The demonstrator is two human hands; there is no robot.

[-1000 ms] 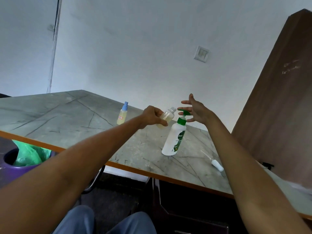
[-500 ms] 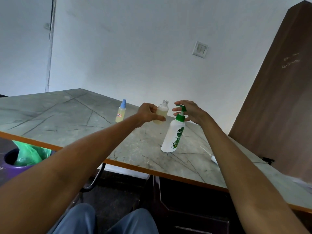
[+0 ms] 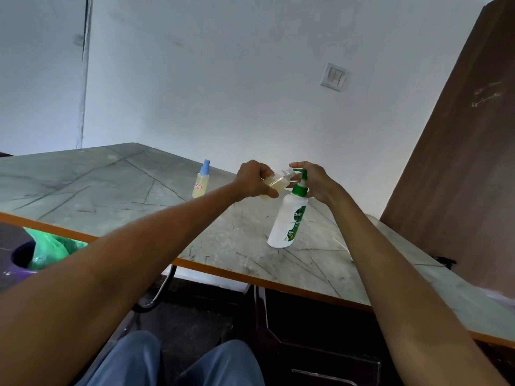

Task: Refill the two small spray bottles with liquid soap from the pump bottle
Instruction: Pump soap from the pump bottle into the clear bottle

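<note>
My left hand (image 3: 255, 179) grips an uncapped small spray bottle (image 3: 277, 181) of pale yellow liquid, tilted with its open neck toward the green nozzle. The white pump bottle (image 3: 288, 222) with a green pump head (image 3: 301, 185) stands upright on the marble-patterned table (image 3: 111, 190). My right hand (image 3: 316, 181) lies curled over the pump head. A second small spray bottle (image 3: 201, 181), blue-capped and part full of yellow liquid, stands on the table to the left, apart from both hands.
A purple bin with a green liner (image 3: 41, 250) sits below the table's left front edge. A brown wooden panel (image 3: 457, 162) rises at the right. A thin white tube (image 3: 341, 245) lies on the table behind my right forearm.
My right hand came down from open above the pump onto the pump head. My left hand tilted the uncapped bottle and brought its neck up to the nozzle.
</note>
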